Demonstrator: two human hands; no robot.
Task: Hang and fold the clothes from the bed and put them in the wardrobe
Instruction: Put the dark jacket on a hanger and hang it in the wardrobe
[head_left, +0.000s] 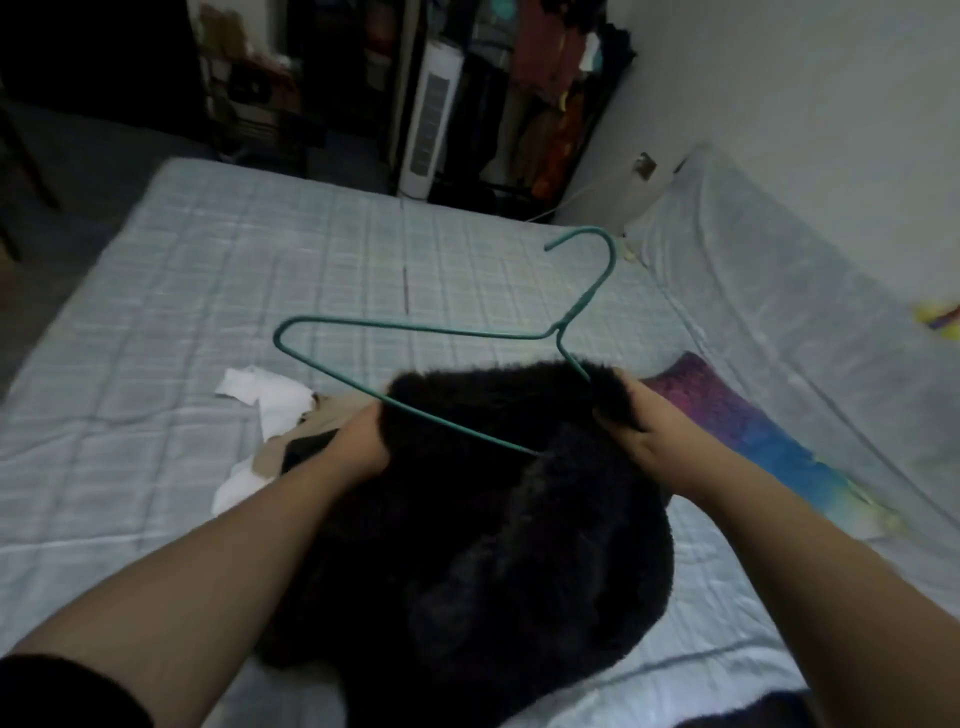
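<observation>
Over the bed (156, 291), the left hand (358, 441) and right hand (644, 431) each grasp a fuzzy black garment (493, 545); a green wire hanger (415, 328) pokes from it toward twelve o'clock.

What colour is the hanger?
The wire hanger is green, a teal shade, seen in the head view.

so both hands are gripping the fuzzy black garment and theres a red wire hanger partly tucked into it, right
Not quite: the wire hanger is green, not red, as the head view shows. The rest holds: the left hand and the right hand both grip the fuzzy black garment, and one end of the hanger is tucked into it.
</observation>
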